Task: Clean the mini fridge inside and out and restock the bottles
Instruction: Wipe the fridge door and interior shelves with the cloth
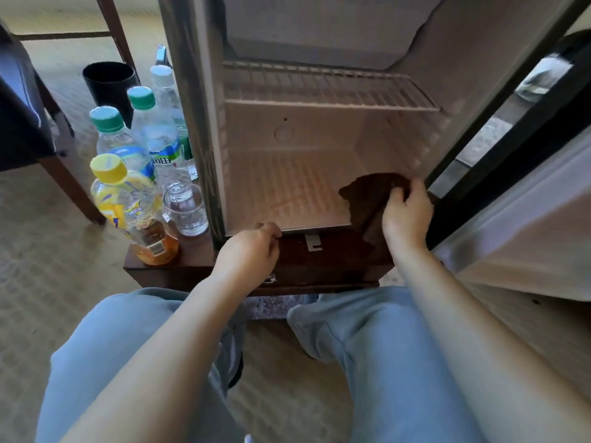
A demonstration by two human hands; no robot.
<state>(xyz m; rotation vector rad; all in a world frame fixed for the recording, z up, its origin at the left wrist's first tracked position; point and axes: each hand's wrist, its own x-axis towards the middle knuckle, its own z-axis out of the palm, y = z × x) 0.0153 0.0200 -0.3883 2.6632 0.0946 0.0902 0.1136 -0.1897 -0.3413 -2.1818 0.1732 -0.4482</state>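
The right hand (404, 212) grips the brown cloth (367, 193) on the mini fridge (287, 187) floor, right of centre; the left hand (252, 247) curls at the front lip, grip unclear. The bottles (153, 139) stand upright at centre left, nearest the left hand.

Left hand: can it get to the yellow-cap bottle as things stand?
Probably yes. The left hand sits at the bottom front edge of the fridge; the yellow-cap bottle stands outside on the wooden stand, nothing between them low down. The glass close beside it could get bumped.
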